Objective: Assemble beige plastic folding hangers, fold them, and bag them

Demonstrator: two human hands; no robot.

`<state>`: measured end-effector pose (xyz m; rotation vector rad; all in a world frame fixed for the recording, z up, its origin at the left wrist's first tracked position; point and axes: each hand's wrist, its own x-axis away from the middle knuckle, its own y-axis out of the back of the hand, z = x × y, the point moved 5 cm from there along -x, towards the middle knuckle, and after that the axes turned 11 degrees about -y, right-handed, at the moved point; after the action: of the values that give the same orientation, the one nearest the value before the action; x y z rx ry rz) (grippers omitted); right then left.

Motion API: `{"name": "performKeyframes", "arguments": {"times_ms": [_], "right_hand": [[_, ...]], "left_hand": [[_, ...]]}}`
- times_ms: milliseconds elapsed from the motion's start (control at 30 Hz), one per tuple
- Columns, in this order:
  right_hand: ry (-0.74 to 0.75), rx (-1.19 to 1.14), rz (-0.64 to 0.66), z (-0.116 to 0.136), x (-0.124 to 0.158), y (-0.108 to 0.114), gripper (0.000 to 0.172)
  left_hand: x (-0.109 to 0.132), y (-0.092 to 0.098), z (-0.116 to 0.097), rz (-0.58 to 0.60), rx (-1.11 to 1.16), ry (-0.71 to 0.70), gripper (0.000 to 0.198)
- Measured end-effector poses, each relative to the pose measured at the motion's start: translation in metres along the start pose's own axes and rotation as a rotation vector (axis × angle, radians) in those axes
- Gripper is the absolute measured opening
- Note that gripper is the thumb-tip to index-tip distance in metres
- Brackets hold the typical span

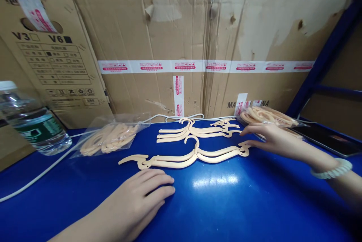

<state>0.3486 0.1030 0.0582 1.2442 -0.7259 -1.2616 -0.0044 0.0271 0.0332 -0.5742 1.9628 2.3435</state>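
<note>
A beige plastic folding clothes hanger (pixel 174 163) lies in front of me on the blue table, its hook pointing away. Its left end carries a curved piece (pixel 132 158). My left hand (pixel 141 196) rests on the tabletop just below the hanger's left arm, fingers stretched out and holding nothing. At the hanger's right end is my right hand (pixel 271 140), thumb and forefinger apart, the thumb tip close to or touching that end; contact is unclear. Just behind lie more beige hangers (pixel 172 135), overlapping, and a few small beige pieces (pixel 224 123).
Clear plastic bags of beige parts lie at left (pixel 109 138) and right (pixel 268 115). A water bottle (pixel 36 125) stands far left, near a white cable (pixel 36 177). A dark phone-like device (pixel 329 140) is at right. Cardboard (pixel 158 38) walls the back; a blue frame (pixel 319 53) rises right.
</note>
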Motion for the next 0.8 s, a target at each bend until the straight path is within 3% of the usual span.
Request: {"name": "performKeyframes", "arguments": {"times_ms": [567, 800], "right_hand": [[-0.047, 0.08, -0.199, -0.008, -0.01, -0.007, 0.028], [-0.042, 0.155, -0.169, -0.003, -0.031, -0.01, 0.028]], "left_hand": [[0.0, 0.0, -0.006, -0.05, -0.095, -0.045, 0.035], [-0.001, 0.002, -0.01, -0.091, -0.08, -0.087, 0.038]]}}
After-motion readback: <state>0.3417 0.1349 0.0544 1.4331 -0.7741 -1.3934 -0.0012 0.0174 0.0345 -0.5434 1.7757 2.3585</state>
